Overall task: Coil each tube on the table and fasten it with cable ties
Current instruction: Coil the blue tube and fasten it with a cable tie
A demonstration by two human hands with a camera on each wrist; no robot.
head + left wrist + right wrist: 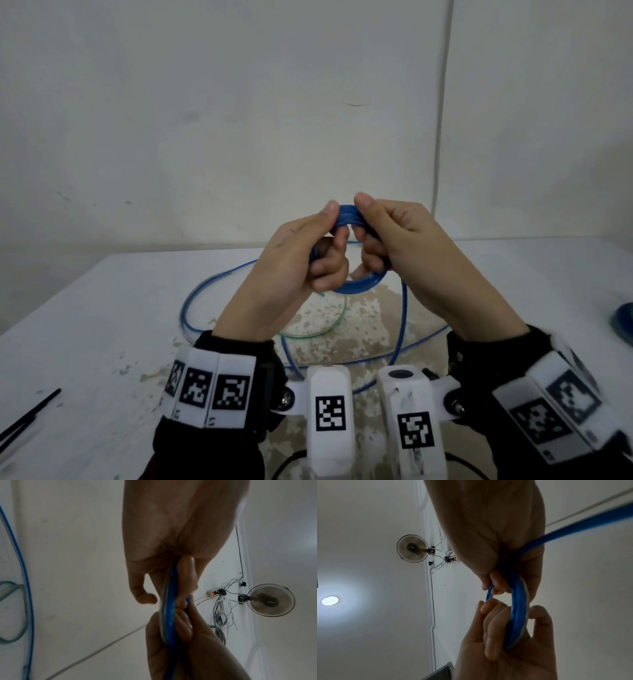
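Note:
I hold a small coil of blue tube (356,286) upright above the table, between both hands. My left hand (323,250) grips its left side, thumb on top and fingers curled through the ring. On the right side my right hand (371,236) grips it the same way. The rest of the blue tube (403,325) hangs from the coil and lies in wide loops on the table. The left wrist view shows the coil (169,615) edge-on between both hands. In the right wrist view the coil (518,609) is pinched likewise, and one strand (590,520) runs off to the upper right.
A clear greenish tube (318,332) lies curled on the white table (102,325) under my hands. Black cable ties (30,414) lie at the near left edge. A blue object (624,322) sits at the right edge. A wall stands close behind the table.

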